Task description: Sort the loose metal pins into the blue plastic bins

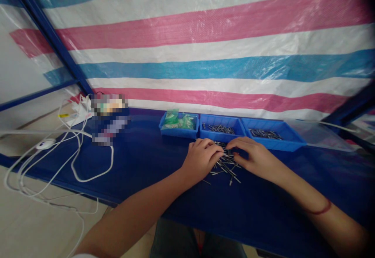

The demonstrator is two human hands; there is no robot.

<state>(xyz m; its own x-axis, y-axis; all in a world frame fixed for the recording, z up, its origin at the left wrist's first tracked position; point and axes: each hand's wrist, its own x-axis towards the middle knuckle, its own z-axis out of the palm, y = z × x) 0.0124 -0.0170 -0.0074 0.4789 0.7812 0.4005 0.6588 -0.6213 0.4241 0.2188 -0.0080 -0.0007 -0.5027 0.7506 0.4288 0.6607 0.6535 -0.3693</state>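
Note:
A loose pile of thin metal pins that look like blind rivets (225,166) lies on the blue tabletop. My left hand (202,156) is over the pile's left side, thumb and fingers drawn together. Whatever is between those fingertips is hidden. From the right, my right hand (252,156) reaches to the pile with fingers curved and a gap between thumb and forefinger. Just behind the hands stand a middle blue bin (218,136) and a right blue bin (288,143), both with similar metal pins inside. The left blue bin (178,133) holds green plastic bags (178,120).
White cables (79,168) loop across the table's left end and hang over its edge. Blurred items (109,117) sit near them. Behind the bins hangs a striped plastic sheet (205,68). A clear plastic sheet (322,135) lies beside the right bin.

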